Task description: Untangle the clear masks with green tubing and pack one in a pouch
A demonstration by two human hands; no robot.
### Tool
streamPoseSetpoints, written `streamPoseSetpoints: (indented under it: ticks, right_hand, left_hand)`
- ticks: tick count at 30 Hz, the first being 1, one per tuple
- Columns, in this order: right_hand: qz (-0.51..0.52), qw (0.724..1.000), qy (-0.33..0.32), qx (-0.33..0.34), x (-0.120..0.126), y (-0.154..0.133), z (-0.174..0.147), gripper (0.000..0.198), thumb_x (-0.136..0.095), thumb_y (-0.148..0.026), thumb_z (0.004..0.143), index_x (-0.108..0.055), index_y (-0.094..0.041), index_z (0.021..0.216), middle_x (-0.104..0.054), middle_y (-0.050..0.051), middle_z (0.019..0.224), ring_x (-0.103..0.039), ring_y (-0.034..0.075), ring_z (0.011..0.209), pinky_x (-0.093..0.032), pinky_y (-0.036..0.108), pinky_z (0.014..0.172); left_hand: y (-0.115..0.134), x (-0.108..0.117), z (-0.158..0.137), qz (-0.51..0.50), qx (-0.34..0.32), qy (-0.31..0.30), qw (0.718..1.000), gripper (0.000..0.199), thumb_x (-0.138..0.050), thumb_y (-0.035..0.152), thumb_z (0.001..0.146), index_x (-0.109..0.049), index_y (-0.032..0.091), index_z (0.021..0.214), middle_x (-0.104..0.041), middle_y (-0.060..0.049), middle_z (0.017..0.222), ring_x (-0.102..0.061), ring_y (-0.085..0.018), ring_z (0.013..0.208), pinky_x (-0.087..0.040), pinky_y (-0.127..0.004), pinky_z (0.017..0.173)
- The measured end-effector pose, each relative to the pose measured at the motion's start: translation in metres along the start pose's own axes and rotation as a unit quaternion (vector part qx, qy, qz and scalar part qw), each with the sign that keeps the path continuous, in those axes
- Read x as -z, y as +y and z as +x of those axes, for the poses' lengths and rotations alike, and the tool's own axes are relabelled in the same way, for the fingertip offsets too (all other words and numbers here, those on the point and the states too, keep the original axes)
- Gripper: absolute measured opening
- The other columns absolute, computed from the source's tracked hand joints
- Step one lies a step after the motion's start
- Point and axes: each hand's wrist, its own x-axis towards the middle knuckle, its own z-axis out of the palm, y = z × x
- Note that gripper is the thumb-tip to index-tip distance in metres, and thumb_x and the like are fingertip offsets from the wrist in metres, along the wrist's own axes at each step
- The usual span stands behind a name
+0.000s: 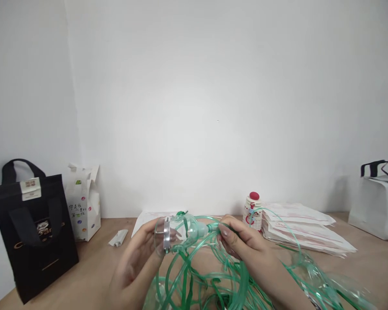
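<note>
A clear oxygen mask [181, 230] with a metal nose strip and green strap is raised above the table, lying sideways between my hands. My left hand [142, 249] cups the mask's wide rim, fingers behind the clear plastic. At the mask's narrow end, my right hand [237, 241] pinches the green tubing [213, 227] where it meets the pale connector. Loops of green tubing [187, 275] hang and pile up below both hands. Further clear masks [313, 275] with tubing lie at the lower right, partly behind my right forearm.
A black paper bag [35, 232] and a white printed bag [86, 206] stand at the left. Against the wall are a bottle with a red lid [252, 211] and stacked paper packets [300, 228]. A white bag [371, 206] is far right; a crumpled wrapper [118, 237] lies left.
</note>
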Motion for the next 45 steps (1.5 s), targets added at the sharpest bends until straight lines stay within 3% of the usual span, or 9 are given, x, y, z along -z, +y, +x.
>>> streamPoseSetpoints:
  ticks: [4,9,13,17,23,28,32,38,45]
  right_hand:
    - [0.039,0.999,0.014,-0.023,-0.002,0.004,0.002,0.035,-0.045,-0.048,0.089,-0.052,-0.017,0.073,-0.037,-0.003,0.064,-0.033,0.01,0.057,-0.027,0.022,0.048]
    - [0.038,0.999,0.002,-0.023,-0.005,0.0,0.001,0.036,-0.044,-0.048,0.089,-0.051,-0.018,0.072,-0.035,-0.004,0.063,-0.029,0.01,0.054,-0.023,0.022,0.046]
    - [0.048,0.997,-0.037,-0.038,-0.006,-0.002,-0.002,0.034,-0.044,-0.046,0.09,-0.048,-0.018,0.07,-0.035,-0.004,0.063,-0.029,0.01,0.054,-0.023,0.023,0.047]
    - [0.065,0.995,-0.065,-0.049,-0.009,-0.001,-0.003,0.033,-0.045,-0.045,0.089,-0.047,-0.018,0.071,-0.034,-0.004,0.063,-0.029,0.01,0.056,-0.024,0.023,0.05]
    - [0.111,0.985,-0.108,-0.077,-0.01,-0.006,-0.005,0.035,-0.047,-0.047,0.088,-0.045,-0.017,0.069,-0.033,-0.005,0.061,-0.027,0.009,0.054,-0.021,0.023,0.049]
    - [0.126,0.977,-0.137,-0.107,-0.009,-0.011,-0.005,0.038,-0.048,-0.052,0.085,-0.044,-0.018,0.07,-0.037,-0.004,0.062,-0.03,0.009,0.056,-0.024,0.022,0.051]
    - [0.134,0.976,-0.132,-0.109,-0.01,-0.011,-0.004,0.038,-0.049,-0.054,0.084,-0.044,-0.018,0.071,-0.036,-0.004,0.062,-0.028,0.009,0.055,-0.022,0.022,0.05]
    - [0.153,0.975,-0.121,-0.106,-0.009,-0.008,-0.003,0.042,-0.052,-0.058,0.08,-0.045,-0.018,0.069,-0.033,-0.006,0.058,-0.025,0.008,0.051,-0.021,0.022,0.046]
    - [0.144,0.979,-0.11,-0.089,-0.007,-0.01,-0.005,0.036,-0.049,-0.05,0.086,-0.045,-0.017,0.07,-0.033,-0.006,0.059,-0.025,0.008,0.052,-0.02,0.023,0.047]
  left_hand:
    - [-0.005,0.003,0.003,-0.062,0.018,-0.081,0.995,0.036,-0.06,0.032,0.082,-0.054,0.024,0.116,-0.065,-0.007,0.111,-0.056,-0.023,0.11,-0.045,-0.026,0.09]
    - [-0.006,0.0,0.006,-0.08,0.023,-0.097,0.992,0.049,-0.07,0.033,0.073,-0.049,0.026,0.118,-0.061,-0.008,0.116,-0.053,-0.025,0.111,-0.044,-0.029,0.089]
    - [-0.005,-0.001,0.006,-0.037,0.083,-0.081,0.993,0.044,-0.077,0.034,0.065,-0.059,0.024,0.104,-0.066,-0.006,0.103,-0.059,-0.024,0.102,-0.05,-0.027,0.081]
    - [0.001,-0.002,0.009,0.024,0.101,-0.061,0.993,0.047,-0.073,0.034,0.068,-0.059,0.024,0.113,-0.067,-0.008,0.106,-0.063,-0.026,0.097,-0.052,-0.033,0.082]
    - [0.021,0.005,0.009,0.105,0.099,-0.177,0.974,0.056,-0.069,0.031,0.073,-0.052,0.031,0.126,-0.062,-0.005,0.122,-0.057,-0.027,0.111,-0.047,-0.037,0.094]
    - [0.02,0.004,0.002,0.084,0.079,-0.131,0.985,0.072,-0.079,0.025,0.058,-0.052,0.033,0.125,-0.066,-0.005,0.115,-0.05,-0.032,0.118,-0.044,-0.042,0.097]
    - [0.013,-0.001,0.002,-0.01,0.077,-0.142,0.987,0.069,-0.076,0.022,0.062,-0.05,0.028,0.125,-0.071,-0.006,0.1,-0.059,-0.03,0.108,-0.051,-0.039,0.086]
    - [0.009,-0.002,0.0,-0.04,0.116,-0.133,0.983,0.059,-0.074,0.032,0.067,-0.051,0.026,0.121,-0.069,-0.007,0.104,-0.064,-0.025,0.098,-0.051,-0.034,0.086]
    - [0.005,-0.002,0.001,0.082,0.057,-0.073,0.992,0.041,-0.075,0.035,0.063,-0.062,0.022,0.099,-0.068,-0.006,0.088,-0.064,-0.021,0.078,-0.054,-0.028,0.068]
